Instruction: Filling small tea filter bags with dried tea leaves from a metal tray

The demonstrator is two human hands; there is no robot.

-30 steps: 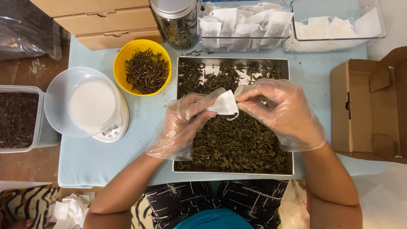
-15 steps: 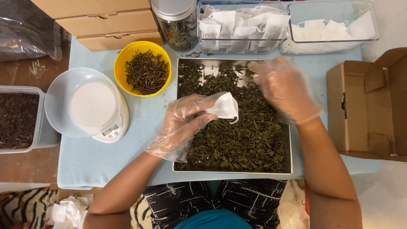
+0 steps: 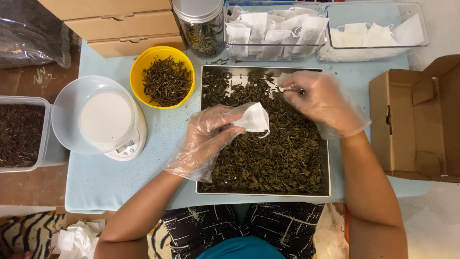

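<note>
We've got the left hand (image 3: 207,139) pinched shut on a small white filter bag (image 3: 254,118), held w/ its mouth tipped right over the metal tray (image 3: 262,194), prob. so anything dropped falls back in the tray. Right hand (image 3: 322,100) is at the tray's far right corner, fingertips closed on a pinch of dried leaves (image 3: 268,153); how much it holds we can't tell. Both wear loose clear gloves. Yellow bowl (image 3: 139,62) and scale (image 3: 103,120) sit left, clear bins (image 3: 273,48) far, open carton (image 3: 417,120) right. Open room: the blue mat btw. tray and carton.
</note>
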